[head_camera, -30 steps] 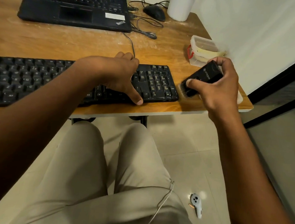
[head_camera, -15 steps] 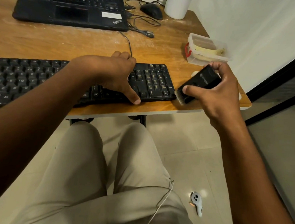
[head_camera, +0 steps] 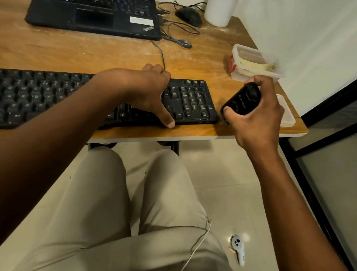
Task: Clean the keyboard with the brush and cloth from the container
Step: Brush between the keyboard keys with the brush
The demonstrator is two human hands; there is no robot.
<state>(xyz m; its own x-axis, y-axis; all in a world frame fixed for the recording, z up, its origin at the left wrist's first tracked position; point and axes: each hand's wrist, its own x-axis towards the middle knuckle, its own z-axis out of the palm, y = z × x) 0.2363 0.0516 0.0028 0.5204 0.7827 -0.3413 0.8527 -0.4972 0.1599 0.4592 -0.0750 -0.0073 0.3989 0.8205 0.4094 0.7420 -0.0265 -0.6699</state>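
Head cam looking down at a wooden desk (head_camera: 95, 54), going left to right. Black keyboard (head_camera: 42, 96) runs along the near edge, starting off the left side of the shot and ending close to the right corner. Behind it at the far edge sits a black laptop (head_camera: 93, 10), lid open, only the base showing.

Left hand (head_camera: 142, 92) is clamped over the keyboard just left of the number pad: fingers curled over the far edge, thumb stretched out and pressed on the near edge, so it's gripping the board front to back. Keyboard cable (head_camera: 160, 54) runs from behind that hand toward the laptop. Further right at the far edge there's a black mouse (head_camera: 189, 16) with a tangle of wire, and a white cylinder (head_camera: 219, 8) beside it.

Right hand (head_camera: 258, 116) holds the black brush (head_camera: 242, 101) just off the keyboard's right end, over the near right corner of the desk. Thumb pressed on the lower end, fingers wrapped round the top. Bristles are mostly hidden behind the thumb, can't tell if they touch the desk.

Clear plastic container (head_camera: 256, 63) with a red clip sits by the right edge behind that hand, lid off, something pale yellow inside, probably the cloth but it's blurry. Its lid (head_camera: 287, 113) lies flat at the near right corner, partly under the hand.

Down on the tile floor, a white controller (head_camera: 238, 248).
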